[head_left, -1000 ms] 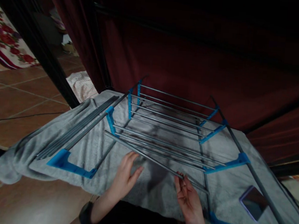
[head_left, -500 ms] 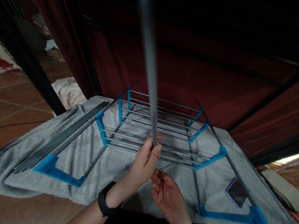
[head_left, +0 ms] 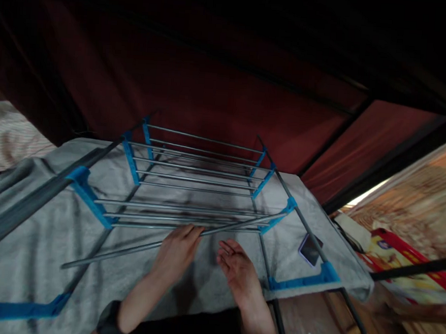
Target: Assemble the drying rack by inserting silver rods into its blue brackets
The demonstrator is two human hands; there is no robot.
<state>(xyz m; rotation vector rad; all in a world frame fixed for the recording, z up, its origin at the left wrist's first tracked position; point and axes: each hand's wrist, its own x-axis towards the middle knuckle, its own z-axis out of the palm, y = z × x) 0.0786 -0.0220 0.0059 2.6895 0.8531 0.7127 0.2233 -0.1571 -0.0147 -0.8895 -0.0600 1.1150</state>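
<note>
A drying rack with grey metal rods and blue plastic joints (head_left: 197, 180) lies flat on a grey towel (head_left: 30, 245). One loose grey rod (head_left: 133, 247) runs slantwise across the rack's near edge, from lower left up to a blue joint at the right. My left hand (head_left: 177, 253) rests palm down over the middle of this rod, fingers curled on it. My right hand (head_left: 238, 270) lies just to the right, palm up with fingers spread, holding nothing.
A phone (head_left: 309, 248) lies on the towel by the rack's right rail. A bundle of grey rods (head_left: 17, 213) lies at the left. Dark red curtains (head_left: 213, 85) hang behind. Patterned cloth and a red-edged item (head_left: 403, 261) lie at the right on the floor.
The rod stood upright in my left hand half a second ago; it now lies slantwise on the rack under that hand. The view has swung to the right.
</note>
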